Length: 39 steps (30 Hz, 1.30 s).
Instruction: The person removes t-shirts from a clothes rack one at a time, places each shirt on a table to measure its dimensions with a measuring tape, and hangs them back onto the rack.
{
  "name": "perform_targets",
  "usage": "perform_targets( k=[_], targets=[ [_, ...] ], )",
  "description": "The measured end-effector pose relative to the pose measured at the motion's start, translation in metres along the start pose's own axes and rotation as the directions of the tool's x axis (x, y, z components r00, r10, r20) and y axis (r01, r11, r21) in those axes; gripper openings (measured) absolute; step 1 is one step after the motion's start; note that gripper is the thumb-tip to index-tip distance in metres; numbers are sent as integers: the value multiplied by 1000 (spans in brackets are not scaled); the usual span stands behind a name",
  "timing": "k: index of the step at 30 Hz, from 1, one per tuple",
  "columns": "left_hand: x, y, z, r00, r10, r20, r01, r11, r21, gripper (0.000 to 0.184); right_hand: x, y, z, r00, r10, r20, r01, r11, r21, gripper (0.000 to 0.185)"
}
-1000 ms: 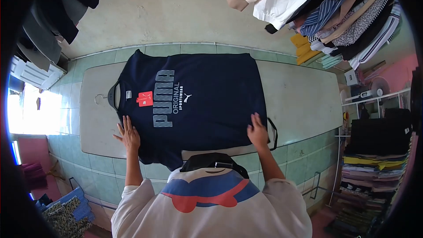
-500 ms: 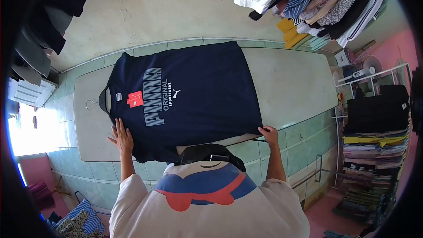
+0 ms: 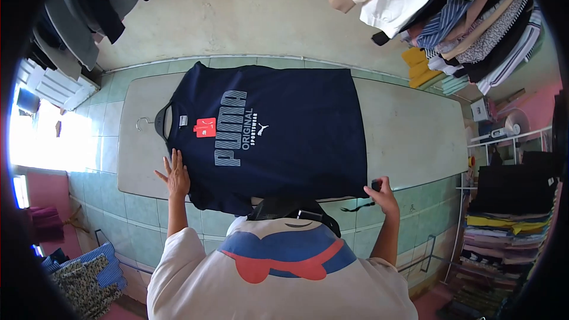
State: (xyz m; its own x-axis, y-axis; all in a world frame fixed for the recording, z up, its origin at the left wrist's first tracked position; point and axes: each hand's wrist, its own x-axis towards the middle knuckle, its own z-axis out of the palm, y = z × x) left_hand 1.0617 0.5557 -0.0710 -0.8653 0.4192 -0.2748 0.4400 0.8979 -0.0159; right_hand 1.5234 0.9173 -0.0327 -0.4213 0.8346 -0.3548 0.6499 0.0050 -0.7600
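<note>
A navy T-shirt [image 3: 308, 130] with a printed chest lies spread on the pale board, its neck to the left. A black hanger [image 3: 160, 121] sits in its collar, the metal hook sticking out. On the front lies a red tag [image 3: 205, 127]. My left hand [image 3: 177, 176] rests with fingers spread on the shirt's near shoulder edge. My right hand [image 3: 384, 196] is closed at the near hem corner, thumb tip against the fabric. Between its fingers shows a small black object [image 3: 376, 185] whose kind I cannot make out. A dark braided cord [image 3: 358, 206] hangs beside that hand.
The pale board [image 3: 415, 136] extends right of the shirt. Hanging clothes [image 3: 474, 29] fill the upper right, with more dark garments [image 3: 83, 12] at upper left. Folded clothes [image 3: 504, 237] are stacked on a rack at right. A black bag [image 3: 284, 210] sits against my waist.
The view has shifted, so the shirt and board appear further right. My right hand has come slightly off the hem corner, and the black object now shows in it. My left hand stays at the shoulder.
</note>
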Motion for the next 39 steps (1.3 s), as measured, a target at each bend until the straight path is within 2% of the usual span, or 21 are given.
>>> perform_targets(
  k=[1,3,5,6,7,8,9,10,11,12,14,16,18,20,22,24,26,31,34,37,39],
  targets=[
    [-1,5,-3,999,-41,7,41,999,14,58,0,-24,5,1000,-5,7,5,1000,5,45],
    [-3,18,-5,996,-89,9,89,996,29,61,5,-81,38,955,-55,290,-27,963,270,33],
    [-8,42,-1,937,51,-346,-163,939,-304,57,18,-102,84,855,-204,477,5,923,386,19],
    [-17,66,-16,914,149,-379,-289,893,-346,49,22,-113,110,816,-228,532,36,937,347,18],
    [-20,79,-10,859,274,-431,-478,731,-487,41,23,-123,137,785,-278,554,114,943,312,19],
    [-30,100,-20,897,322,-302,-441,624,-645,25,24,-137,158,739,-287,610,154,953,262,21],
    [-39,118,-24,916,382,-126,-300,440,-847,19,24,-142,181,715,-391,579,282,920,274,26],
    [-41,127,-13,886,463,28,-152,347,-926,22,25,-146,200,693,-429,579,360,902,237,31],
    [-47,136,-8,875,451,179,132,133,-982,24,25,-151,216,670,-455,586,413,885,216,34],
    [-49,139,-9,843,455,288,274,99,-957,22,25,-156,226,646,-481,593,463,864,196,36],
    [-53,138,-6,870,360,337,370,-24,-929,17,24,-164,238,617,-472,630,475,861,180,37],
    [-49,128,2,869,353,348,380,-25,-924,13,23,-169,248,592,-459,663,484,860,163,37],
    [-44,118,7,865,351,359,391,-23,-920,8,25,-168,255,506,-587,632,642,746,179,31],
    [-35,98,11,994,109,29,16,119,-993,7,33,-155,254,523,-559,644,682,728,78,20],
    [-7,56,18,985,-155,-69,-18,305,-952,8,48,-154,236,630,-488,604,649,758,-63,18],
    [18,13,27,919,-389,-56,58,276,-960,13,59,-153,214,766,-381,518,535,825,-184,18],
    [31,-14,30,817,-568,-97,204,443,-873,17,70,-143,198,840,-306,449,480,804,-351,23],
    [52,-43,49,793,-610,3,248,318,-915,20,71,-136,189,866,-186,465,405,805,-433,26],
    [48,-37,37,773,-634,14,243,276,-930,20,69,-132,195,853,-207,479,439,782,-442,27],
    [53,-48,46,752,-650,109,309,201,-930,21,71,-131,197,849,-185,494,428,791,-438,26],
    [63,-62,72,792,-609,36,127,107,-986,28,75,-126,197,856,-174,486,410,802,-435,26]
  ],
)
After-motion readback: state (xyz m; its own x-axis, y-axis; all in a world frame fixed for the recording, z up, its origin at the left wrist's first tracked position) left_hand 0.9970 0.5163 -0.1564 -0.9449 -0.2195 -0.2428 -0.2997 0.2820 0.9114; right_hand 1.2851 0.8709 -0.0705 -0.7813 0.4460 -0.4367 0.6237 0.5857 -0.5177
